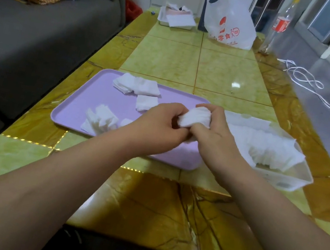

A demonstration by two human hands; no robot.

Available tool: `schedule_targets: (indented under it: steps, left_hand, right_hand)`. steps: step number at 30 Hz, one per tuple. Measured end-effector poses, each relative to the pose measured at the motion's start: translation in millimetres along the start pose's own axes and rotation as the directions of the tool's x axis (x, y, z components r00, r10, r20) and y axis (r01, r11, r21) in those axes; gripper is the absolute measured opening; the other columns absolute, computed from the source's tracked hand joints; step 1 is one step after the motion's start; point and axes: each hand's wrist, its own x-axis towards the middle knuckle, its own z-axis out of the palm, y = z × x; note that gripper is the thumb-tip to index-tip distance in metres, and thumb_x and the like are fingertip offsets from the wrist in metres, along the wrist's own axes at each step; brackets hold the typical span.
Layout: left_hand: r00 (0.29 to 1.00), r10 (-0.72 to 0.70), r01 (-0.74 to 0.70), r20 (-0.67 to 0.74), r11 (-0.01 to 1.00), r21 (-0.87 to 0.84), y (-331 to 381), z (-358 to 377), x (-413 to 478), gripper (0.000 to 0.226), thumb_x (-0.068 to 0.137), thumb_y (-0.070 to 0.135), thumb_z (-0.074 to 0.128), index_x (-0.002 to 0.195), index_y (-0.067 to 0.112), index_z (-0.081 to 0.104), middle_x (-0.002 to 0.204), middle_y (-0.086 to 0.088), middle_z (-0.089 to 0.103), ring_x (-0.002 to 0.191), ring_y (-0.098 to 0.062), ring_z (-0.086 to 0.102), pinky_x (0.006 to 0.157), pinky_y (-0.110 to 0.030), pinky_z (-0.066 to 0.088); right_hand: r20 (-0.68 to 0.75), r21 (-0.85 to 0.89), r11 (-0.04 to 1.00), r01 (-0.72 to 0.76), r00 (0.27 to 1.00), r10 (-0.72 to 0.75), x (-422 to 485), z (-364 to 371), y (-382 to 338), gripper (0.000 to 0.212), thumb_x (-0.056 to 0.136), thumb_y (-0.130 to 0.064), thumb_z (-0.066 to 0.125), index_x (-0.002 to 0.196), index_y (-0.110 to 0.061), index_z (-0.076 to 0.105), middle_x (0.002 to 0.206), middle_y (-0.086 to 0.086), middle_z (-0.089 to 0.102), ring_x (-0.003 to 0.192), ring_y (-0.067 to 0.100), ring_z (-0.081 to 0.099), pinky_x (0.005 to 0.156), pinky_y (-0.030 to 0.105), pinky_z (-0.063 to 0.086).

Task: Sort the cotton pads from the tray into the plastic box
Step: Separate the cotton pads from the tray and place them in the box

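Note:
A lilac tray (79,107) lies on the table with loose white cotton pads: a pile at its far side (136,85), one single pad (146,103) and a fanned heap near its front left (99,122). Over the tray's right end, my left hand (159,124) and my right hand (213,131) together grip a stack of cotton pads (196,118), fingers closed around it. To the right stands the clear plastic box (295,183), with a row of pads (266,146) standing in it.
The yellow marble table (191,68) carries a white plastic bag (231,19), a dark flask behind it, a clear bottle (281,24) and a small white tray with papers (176,17) at the far end. A grey sofa (32,35) runs along the left; white cables (312,84) lie on the floor at right.

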Motion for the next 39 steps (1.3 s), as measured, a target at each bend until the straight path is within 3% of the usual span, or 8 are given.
schedule_targets:
  steps: [2,6,9,13,19,25,32,39]
  left_hand:
    - [0.999,-0.037,0.036,-0.011,0.995,-0.091,10,4,1,0.008,0.090,0.019,0.068,0.097,0.016,0.068,0.074,0.006,0.066,0.061,-0.006,0.053,0.056,-0.019,0.045]
    - [0.995,-0.092,0.099,0.035,0.959,-0.267,28,23,4,0.009,0.088,0.020,0.069,0.096,0.016,0.069,0.059,0.010,0.061,0.055,-0.011,0.055,0.056,-0.030,0.046]
    - [0.996,-0.088,0.091,0.025,0.928,-0.361,40,42,8,0.017,0.090,0.019,0.069,0.107,0.021,0.068,0.073,0.007,0.066,0.062,-0.014,0.062,0.060,-0.032,0.048]
    - [0.999,0.030,-0.033,-0.032,0.995,-0.093,45,68,12,0.031,0.094,0.024,0.068,0.124,0.028,0.062,0.105,0.015,0.066,0.077,-0.005,0.064,0.065,-0.016,0.053]
    - [0.982,0.160,-0.178,0.099,0.961,0.213,47,91,9,0.027,0.096,0.032,0.062,0.123,0.036,0.066,0.103,0.027,0.058,0.088,0.000,0.059,0.079,-0.019,0.046]
    - [0.990,0.116,-0.127,0.075,0.978,0.163,41,91,10,0.024,0.094,0.029,0.065,0.117,0.036,0.068,0.094,0.015,0.065,0.080,-0.002,0.062,0.072,-0.018,0.051]
    - [0.986,0.137,-0.149,0.100,0.981,0.127,38,94,13,0.024,0.092,0.026,0.066,0.116,0.033,0.069,0.114,0.021,0.063,0.085,-0.004,0.064,0.077,-0.022,0.054]
    - [0.986,0.142,-0.154,0.092,0.978,0.139,36,94,15,0.024,0.091,0.024,0.067,0.113,0.029,0.071,0.116,0.018,0.062,0.087,-0.004,0.063,0.083,-0.028,0.055]
  right_hand:
    - [-0.052,0.004,1.000,0.016,0.999,-0.016,-5,-14,-4,0.026,0.093,-0.009,0.059,0.117,-0.017,0.058,0.100,-0.005,0.069,0.076,-0.001,0.068,0.064,0.011,0.049]
    - [-0.133,-0.034,0.999,-0.004,0.991,0.000,-16,-48,-3,0.020,0.085,-0.024,0.074,0.104,-0.023,0.070,0.099,-0.004,0.075,0.095,0.015,0.072,0.083,0.037,0.060]
    - [-0.239,-0.068,0.998,0.001,0.971,-0.017,-24,-73,-1,0.016,0.085,-0.028,0.074,0.098,-0.022,0.067,0.091,-0.003,0.073,0.082,0.013,0.068,0.071,0.035,0.054]
    - [-0.389,-0.310,0.949,-0.056,0.918,-0.073,-34,-111,3,0.018,0.083,-0.031,0.069,0.093,-0.020,0.059,0.081,-0.007,0.062,0.067,0.000,0.057,0.056,0.023,0.044]
    - [-0.314,-0.673,0.708,-0.214,0.949,-0.011,-37,-137,21,0.025,0.079,-0.040,0.071,0.086,-0.018,0.063,0.081,-0.002,0.064,0.079,0.026,0.062,0.066,0.037,0.051]
    - [-0.257,-0.717,0.665,-0.211,0.966,0.029,-21,-134,31,0.044,0.084,-0.036,0.075,0.121,-0.012,0.071,0.119,0.006,0.071,0.096,0.027,0.068,0.070,0.030,0.047]
    - [-0.271,-0.727,0.645,-0.235,0.962,0.045,-14,-125,36,0.036,0.079,-0.046,0.077,0.092,-0.023,0.051,0.100,-0.002,0.061,0.089,0.023,0.055,0.065,0.034,0.040]
    - [-0.231,-0.709,0.679,-0.190,0.972,0.031,-26,-124,18,0.039,0.081,-0.042,0.065,0.079,-0.004,0.070,0.081,0.013,0.072,0.079,0.031,0.067,0.072,0.048,0.059]
